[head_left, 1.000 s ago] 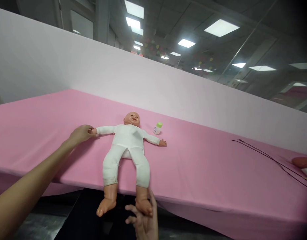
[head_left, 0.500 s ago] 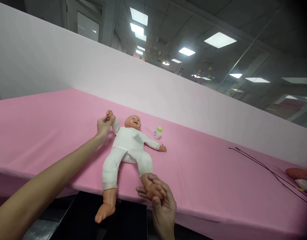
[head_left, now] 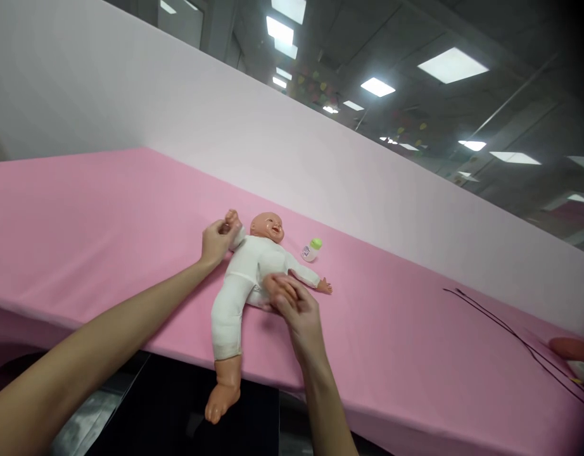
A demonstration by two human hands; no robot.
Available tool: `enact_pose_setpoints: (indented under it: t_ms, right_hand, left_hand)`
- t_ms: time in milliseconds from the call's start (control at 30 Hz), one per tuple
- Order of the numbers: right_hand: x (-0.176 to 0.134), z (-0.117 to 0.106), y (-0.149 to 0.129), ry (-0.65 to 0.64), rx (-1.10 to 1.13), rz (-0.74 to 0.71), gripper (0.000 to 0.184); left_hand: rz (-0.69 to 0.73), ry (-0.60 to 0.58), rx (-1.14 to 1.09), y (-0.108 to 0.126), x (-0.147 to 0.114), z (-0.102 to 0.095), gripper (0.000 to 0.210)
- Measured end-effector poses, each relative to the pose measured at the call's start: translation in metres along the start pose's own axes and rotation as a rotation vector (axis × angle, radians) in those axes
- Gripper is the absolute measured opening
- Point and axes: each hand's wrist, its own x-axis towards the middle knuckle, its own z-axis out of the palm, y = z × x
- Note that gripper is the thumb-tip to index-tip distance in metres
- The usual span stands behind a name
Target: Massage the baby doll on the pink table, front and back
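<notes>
Head view: grasps the baby doll [head_left: 242, 269], face-up mid-frame on the pink-covered counter [head_left: 391, 329], by an arm [head_left: 239, 237] with the left hand [head_left: 216, 242] and by a raised foot [head_left: 281, 287] with the right hand [head_left: 300, 310]. Shows a green-capped bottle [head_left: 311, 250] just right of centre.

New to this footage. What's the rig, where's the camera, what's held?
No machine: these are a person's bare hands, seen by one camera worn on the head, looking forward and down. The left hand holds a baby doll by its hand; the right hand grips its foot, with that leg bent up. The doll lies face up on a pink surface. A small green-capped bottle is near its head; thin dark cords lie farther right.
</notes>
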Motion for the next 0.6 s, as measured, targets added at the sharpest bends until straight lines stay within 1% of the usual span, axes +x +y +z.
enact_pose_setpoints:
  t_ms: [67, 133, 167, 200, 233, 267, 300, 367, 433, 467, 533, 600]
  right_hand:
    - [-0.04, -0.012, 0.013, 0.071, 0.09, -0.013, 0.041]
    - [-0.083, -0.019, 0.032, 0.077, 0.187, 0.001, 0.051]
    - [-0.101, -0.02, 0.04, 0.08, 0.222, -0.001, 0.052]
    - [-0.116, -0.018, 0.046, 0.095, 0.208, 0.044, 0.049]
    - [-0.126, -0.015, 0.047, 0.124, 0.183, 0.068, 0.045]
    - [-0.13, -0.011, 0.043, 0.141, 0.158, 0.073, 0.042]
    - [-0.129, -0.008, 0.034, 0.152, 0.13, 0.066, 0.041]
    - [-0.11, -0.004, 0.01, 0.128, 0.09, 0.002, 0.042]
    - [-0.075, -0.003, -0.014, 0.038, -0.006, -0.041, 0.044]
    - [-0.055, -0.002, -0.022, 0.004, -0.069, -0.024, 0.042]
    - [-0.015, 0.001, -0.027, 0.028, -0.139, -0.006, 0.043]
    - [0.015, 0.007, -0.023, 0.024, -0.149, 0.016, 0.046]
  left_hand:
    - [-0.105, 0.164, -0.063, -0.012, 0.013, -0.006, 0.039]
    - [-0.237, 0.266, -0.086, -0.021, 0.021, -0.01, 0.038]
    - [-0.282, 0.293, -0.088, -0.023, 0.023, -0.011, 0.038]
    - [-0.291, 0.304, -0.089, -0.022, 0.023, -0.011, 0.037]
    - [-0.256, 0.295, -0.096, -0.02, 0.021, -0.01, 0.037]
    - [-0.187, 0.264, -0.105, -0.016, 0.018, -0.007, 0.036]
    - [-0.1, 0.213, -0.113, -0.01, 0.013, -0.004, 0.034]
    - [0.072, 0.072, -0.107, 0.004, 0.0, 0.002, 0.029]
    - [0.209, -0.086, -0.032, 0.014, -0.013, 0.007, 0.029]
    - [0.268, -0.166, 0.027, 0.017, -0.019, 0.008, 0.028]
    - [0.37, -0.302, 0.144, 0.018, -0.026, 0.008, 0.026]
    - [0.423, -0.378, 0.231, 0.014, -0.029, 0.006, 0.023]
